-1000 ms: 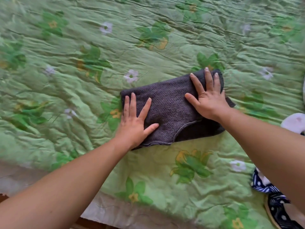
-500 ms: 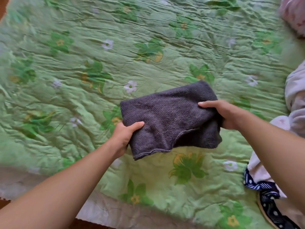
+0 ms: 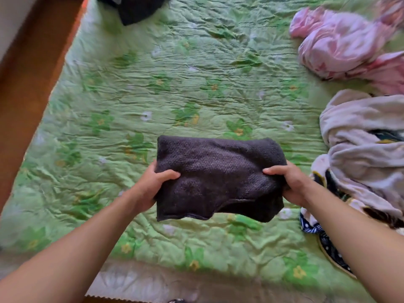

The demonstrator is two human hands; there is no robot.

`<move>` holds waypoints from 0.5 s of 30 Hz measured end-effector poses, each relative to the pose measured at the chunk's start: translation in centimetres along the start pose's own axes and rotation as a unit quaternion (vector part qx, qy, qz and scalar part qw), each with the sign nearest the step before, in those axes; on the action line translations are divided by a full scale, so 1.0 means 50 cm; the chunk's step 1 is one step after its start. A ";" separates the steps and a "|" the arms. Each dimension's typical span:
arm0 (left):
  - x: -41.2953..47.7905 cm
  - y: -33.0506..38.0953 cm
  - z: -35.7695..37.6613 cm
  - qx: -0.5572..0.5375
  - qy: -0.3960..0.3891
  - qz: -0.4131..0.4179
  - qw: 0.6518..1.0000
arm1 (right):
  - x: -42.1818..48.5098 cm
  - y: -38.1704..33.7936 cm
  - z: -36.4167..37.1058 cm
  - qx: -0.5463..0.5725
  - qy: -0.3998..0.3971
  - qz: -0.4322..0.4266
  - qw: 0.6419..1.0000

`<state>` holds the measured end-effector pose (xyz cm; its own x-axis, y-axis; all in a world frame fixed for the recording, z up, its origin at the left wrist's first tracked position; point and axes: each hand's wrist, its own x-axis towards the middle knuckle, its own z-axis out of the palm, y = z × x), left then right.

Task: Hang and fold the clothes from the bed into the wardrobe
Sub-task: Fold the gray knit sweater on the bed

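The fingers [image 3: 169,174] are clamped on a folded knitted garment [image 3: 218,169], one hand at each short end. A thumb is laid on top at either end, and the remaining fingers are tucked beneath the cloth, out of sight. The left hand [image 3: 148,189] grips the 9 o'clock end and the right hand [image 3: 291,184] grips the 3 o'clock end.

The garment's long axis runs from 9 to 3 o'clock, straight across between the two hands. Neither hand is nearer than the other, and the load is shared evenly. The bundle is held clear of the green bedcover [image 3: 175,84]. Its body stretches away from the thumbs toward 12 o'clock, and its loose near edge sags toward 6 o'clock below the grip.

The folding of this piece is judged to be finished, with the carry to the wardrobe next. No wardrobe is seen here, so its direction cannot be told. Because only the ends are pinched, the unsupported middle and the hanging edge could fall open during a turn.

Unsorted clothes lie on the bed:
- A pink heap [image 3: 341,40] at 1 o'clock.
- A pale bundle [image 3: 360,136] at 3 o'clock.
- A spotted navy piece [image 3: 328,246] at 4 o'clock.
- A black item [image 3: 135,7] at 11 o'clock.
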<state>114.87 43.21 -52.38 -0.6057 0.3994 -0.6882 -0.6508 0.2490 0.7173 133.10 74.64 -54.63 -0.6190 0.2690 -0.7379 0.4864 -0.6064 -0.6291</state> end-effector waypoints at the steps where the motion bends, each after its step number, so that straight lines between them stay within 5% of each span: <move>1: -0.021 0.027 0.005 0.007 -0.009 0.013 1.000 | -0.028 -0.007 0.002 0.019 0.006 -0.003 1.000; 7: -0.138 0.180 0.037 0.050 -0.065 0.071 0.994 | -0.213 -0.082 0.021 0.111 0.005 -0.053 0.992; 15: -0.255 0.381 0.134 0.072 -0.198 0.110 0.971 | -0.527 -0.208 0.040 0.164 0.031 -0.267 0.949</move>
<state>113.27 48.79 -29.20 -0.4807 0.7578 -0.4412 -0.4372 0.2290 0.8697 143.12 72.36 -28.14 -0.6815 0.6403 -0.3543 -0.1105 -0.5687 -0.8151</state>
